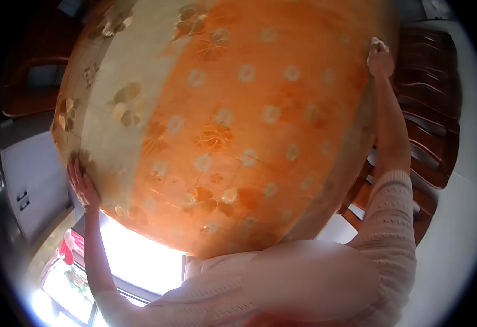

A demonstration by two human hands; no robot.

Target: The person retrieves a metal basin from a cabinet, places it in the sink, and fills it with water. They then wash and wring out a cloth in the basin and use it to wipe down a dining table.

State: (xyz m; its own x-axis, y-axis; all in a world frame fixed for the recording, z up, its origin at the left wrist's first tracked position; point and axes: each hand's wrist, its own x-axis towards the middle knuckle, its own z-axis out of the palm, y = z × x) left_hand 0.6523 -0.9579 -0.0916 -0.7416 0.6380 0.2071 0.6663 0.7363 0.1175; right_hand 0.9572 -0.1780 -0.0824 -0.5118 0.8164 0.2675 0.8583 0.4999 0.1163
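An orange and cream tablecloth (244, 136) with flower patterns covers the large table before me. My left hand (84, 188) lies on the cloth's cream part at the left edge, its fingers stretched out and nothing held. Out at the far right edge of the table, my right hand (380, 59) is closed in a fist. A small whitish bit shows at its fingers and beside it; what it is cannot be made out. My right arm reaches along the cloth's right border.
Brown wooden slatted chairs (426, 92) stand close along the right side. Another dark wooden chair (31, 87) is at the upper left. A pale cabinet (34, 180) with dark handles is on the left. Bright window light (135, 240) comes from the lower left, near a red item (67, 248).
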